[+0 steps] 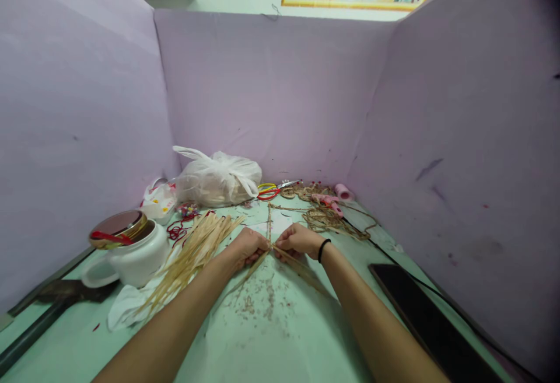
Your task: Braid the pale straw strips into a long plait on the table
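Observation:
My left hand (248,247) and my right hand (298,240) meet near the middle of the pale green table. Both are closed in a pinch on straw strands (301,269), whose loose ends fan out below toward me. Where the fingers come together, the strands join a thin braided cord (270,222) that runs away from me and bends right. Fingertips hide the exact crossing. A black band (324,250) circles my right wrist. Left of my left hand lies a bundle of loose straw (196,251) on white tissue.
A white mug (139,257) with a lid (118,228) and a hammer (65,295) stand left. Behind are a white plastic bag (219,181), scissors (273,189), a pink glue gun (330,202) and coiled braid (326,219). A dark flat slab (429,319) lies right. Purple walls enclose the table.

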The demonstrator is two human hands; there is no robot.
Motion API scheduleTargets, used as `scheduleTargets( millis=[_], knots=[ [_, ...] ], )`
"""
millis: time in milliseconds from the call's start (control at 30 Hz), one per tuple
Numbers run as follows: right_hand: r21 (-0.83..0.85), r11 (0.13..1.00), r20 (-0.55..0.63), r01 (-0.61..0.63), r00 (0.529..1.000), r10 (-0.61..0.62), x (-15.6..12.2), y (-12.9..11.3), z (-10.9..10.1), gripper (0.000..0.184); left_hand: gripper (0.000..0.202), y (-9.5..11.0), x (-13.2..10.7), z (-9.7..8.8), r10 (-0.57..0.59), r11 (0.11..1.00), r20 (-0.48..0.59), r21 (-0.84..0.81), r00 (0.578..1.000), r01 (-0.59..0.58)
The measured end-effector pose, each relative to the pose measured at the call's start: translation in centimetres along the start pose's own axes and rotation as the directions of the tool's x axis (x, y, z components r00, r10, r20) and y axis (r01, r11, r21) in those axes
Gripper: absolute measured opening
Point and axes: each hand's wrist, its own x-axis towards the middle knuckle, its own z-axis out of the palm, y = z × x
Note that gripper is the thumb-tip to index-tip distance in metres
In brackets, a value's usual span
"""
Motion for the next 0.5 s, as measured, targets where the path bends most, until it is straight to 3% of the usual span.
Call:
scheduleTargets(
  millis=[233,367,500],
  knots=[
    [0.211,0.969,0.081,-0.132,0.99,0.117,0.2,-0.1,0.4,0.023,0.016,0.0,0.0,0.0,0.018,1.0,0.006,-0.002,1.0,-0.018],
    [0.247,0.945,0.045,-0.214,0.977,0.21,0.8,0.1,0.7,0.02,0.019,0.0,0.0,0.0,0.047,0.999,0.009,0.013,0.999,-0.047],
    [0.283,0.937,-0.01,-0.203,0.977,0.215,1.0,0.2,1.0,0.014,0.023,0.0,-0.1,0.0,0.075,0.996,0.0,0.054,0.997,-0.075]
  ],
)
